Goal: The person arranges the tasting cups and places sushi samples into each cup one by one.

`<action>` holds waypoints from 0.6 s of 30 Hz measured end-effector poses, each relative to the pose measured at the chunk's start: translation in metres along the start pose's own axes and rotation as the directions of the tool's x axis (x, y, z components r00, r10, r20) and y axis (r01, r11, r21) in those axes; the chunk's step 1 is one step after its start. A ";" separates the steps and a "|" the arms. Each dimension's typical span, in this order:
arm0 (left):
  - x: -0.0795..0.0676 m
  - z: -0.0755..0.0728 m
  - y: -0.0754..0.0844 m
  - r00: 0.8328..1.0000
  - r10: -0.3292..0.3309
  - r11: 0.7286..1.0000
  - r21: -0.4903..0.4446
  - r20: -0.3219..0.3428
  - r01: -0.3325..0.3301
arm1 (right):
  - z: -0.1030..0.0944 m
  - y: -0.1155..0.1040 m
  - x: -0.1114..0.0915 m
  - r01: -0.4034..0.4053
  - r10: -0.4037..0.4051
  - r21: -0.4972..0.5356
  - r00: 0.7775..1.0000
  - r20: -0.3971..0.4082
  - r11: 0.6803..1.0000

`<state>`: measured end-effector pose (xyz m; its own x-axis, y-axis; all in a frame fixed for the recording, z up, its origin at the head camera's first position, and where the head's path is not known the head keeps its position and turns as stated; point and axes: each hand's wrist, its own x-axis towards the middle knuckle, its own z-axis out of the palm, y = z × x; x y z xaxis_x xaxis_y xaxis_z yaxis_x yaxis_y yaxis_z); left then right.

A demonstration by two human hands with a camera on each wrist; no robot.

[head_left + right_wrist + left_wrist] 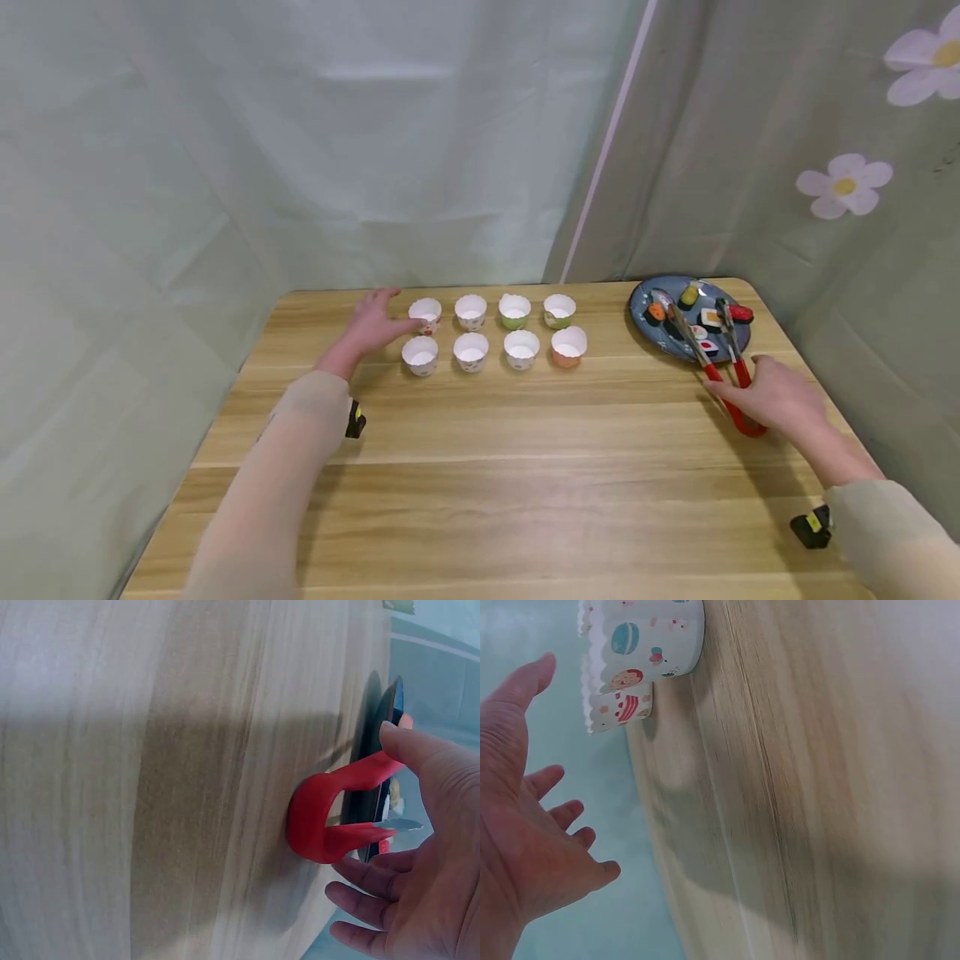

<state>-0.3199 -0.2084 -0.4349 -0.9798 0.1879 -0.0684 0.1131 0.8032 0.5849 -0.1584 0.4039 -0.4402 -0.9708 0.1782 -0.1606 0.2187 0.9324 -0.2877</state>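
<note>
My left hand (371,323) reaches to the back left of the table, fingers spread, thumb toward a patterned paper baking cup (426,315) in the back row. Its palm holds nothing in the left wrist view, where the scalloped cups (649,637) stand beyond the thumb. At the right, my right hand (787,398) spans a pair of red-handled tongs (735,410), thumb over one arm and loosely bent fingers beside the other. The tongs' metal ends lie over a blue plate (643,332) bearing several sushi pieces (688,296). In the right wrist view the red handle bend (311,817) faces the camera.
Several more paper cups (521,350) stand in two rows along the back of the wooden table (480,483). Pale curtains (450,167) hang close behind the table and along both sides. The plate sits near the back right corner.
</note>
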 end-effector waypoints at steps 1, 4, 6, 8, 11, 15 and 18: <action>0.003 0.002 0.000 1.000 0.001 1.000 0.007 0.010 -0.001 | 0.000 -0.001 0.000 -0.006 0.006 0.001 1.000 0.007 1.000; 0.014 0.008 -0.001 1.000 0.003 1.000 0.027 0.031 -0.004 | 0.002 -0.001 -0.001 -0.015 0.015 -0.001 1.000 0.019 1.000; 0.020 0.010 0.000 0.999 -0.002 1.000 0.030 0.048 0.001 | 0.003 0.000 -0.001 -0.024 0.024 0.000 0.999 0.034 1.000; 0.023 0.013 0.002 0.998 -0.005 1.000 0.027 0.061 0.003 | 0.005 0.000 0.000 -0.025 0.025 -0.002 0.999 0.038 1.000; 0.024 0.014 0.006 0.997 -0.011 1.000 0.016 0.074 0.010 | 0.006 0.000 0.001 -0.026 0.026 0.001 0.999 0.041 1.000; 0.025 0.014 0.008 0.997 -0.013 1.000 0.005 0.082 0.012 | 0.007 -0.002 0.002 -0.023 0.023 0.014 0.999 0.025 1.000; 0.025 0.015 0.007 0.997 -0.009 1.000 0.004 0.082 0.008 | 0.008 -0.004 0.003 -0.024 0.024 0.014 1.000 0.015 1.000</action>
<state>-0.3416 -0.1901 -0.4446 -0.9640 0.2266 -0.1394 0.1057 0.8071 0.5809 -0.1615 0.3983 -0.4468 -0.9638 0.1957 -0.1812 0.2434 0.9232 -0.2974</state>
